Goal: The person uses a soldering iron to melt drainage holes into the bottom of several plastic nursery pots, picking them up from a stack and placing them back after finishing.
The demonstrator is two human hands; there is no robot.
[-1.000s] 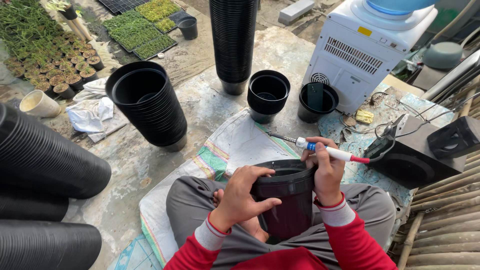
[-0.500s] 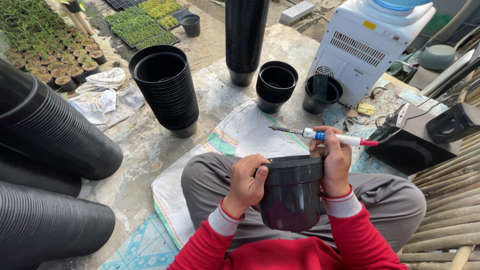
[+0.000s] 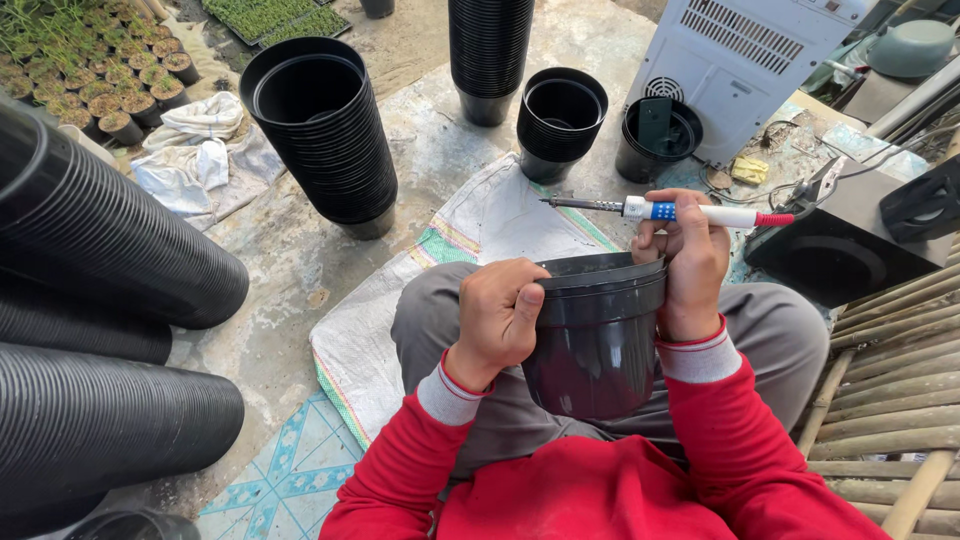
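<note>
The left hand fingers clasp the ribbed rim of the smooth black plastic pot in the lap, raised slightly closer than before, while the right hand fingers pinch a slim soldering iron above it.

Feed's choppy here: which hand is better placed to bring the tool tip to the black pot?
Probably the right hand: it already holds the soldering iron just above the black pot. The left hand grips the rim, steadying it.
</note>
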